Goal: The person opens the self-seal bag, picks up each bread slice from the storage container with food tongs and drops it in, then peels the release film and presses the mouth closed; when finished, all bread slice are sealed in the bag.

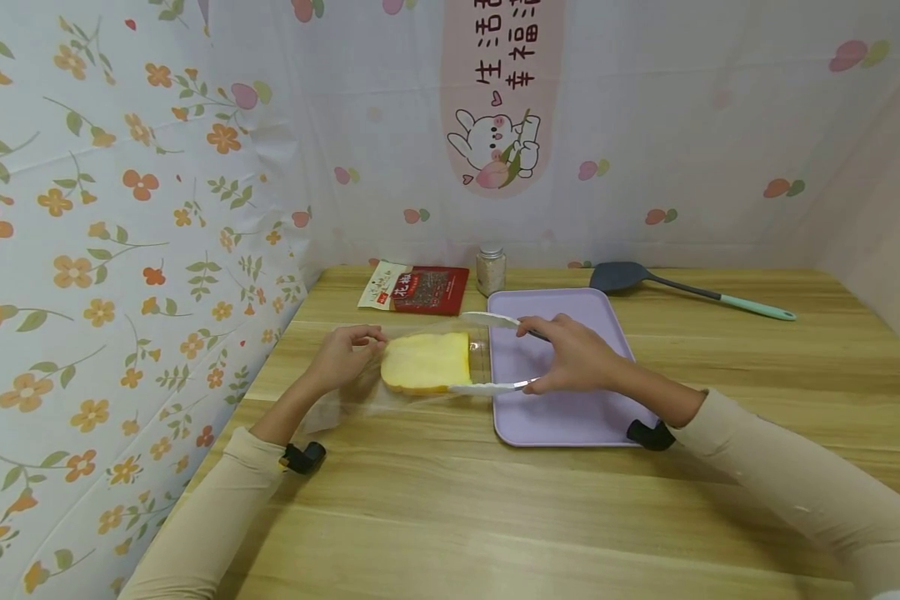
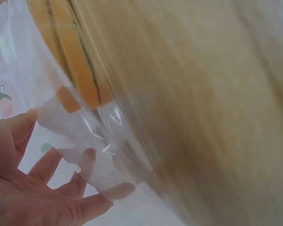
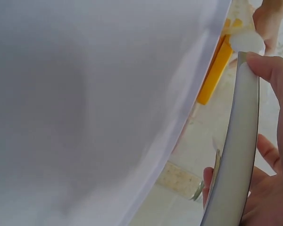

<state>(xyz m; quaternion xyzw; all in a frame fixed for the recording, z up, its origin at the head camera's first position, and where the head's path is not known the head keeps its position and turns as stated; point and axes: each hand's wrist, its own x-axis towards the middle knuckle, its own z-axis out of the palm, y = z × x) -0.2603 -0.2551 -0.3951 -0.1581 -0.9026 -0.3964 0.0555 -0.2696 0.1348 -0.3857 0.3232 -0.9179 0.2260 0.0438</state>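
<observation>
Several yellow bread-like slices (image 1: pixel 425 362) lie stacked in a clear plastic bag (image 2: pixel 92 129), their orange edges showing in the left wrist view. My left hand (image 1: pixel 347 357) holds the bag at its left end, the thumb at the plastic's edge and some fingertips behind the film. My right hand (image 1: pixel 576 357) grips a pair of tongs (image 1: pixel 495 388), thumb on one arm and fingers on the other. The tongs' white tips are spread apart. One tip lies along the slices' near edge, the other beyond their far edge.
A lilac tray (image 1: pixel 570 429) lies under my right hand. Behind the bag are a red seasoning packet (image 1: pixel 435 290) and a small glass jar (image 1: pixel 491 272). A dark spatula with a mint handle (image 1: pixel 757 307) rests at the back right. Patterned cloth hangs at the left and back.
</observation>
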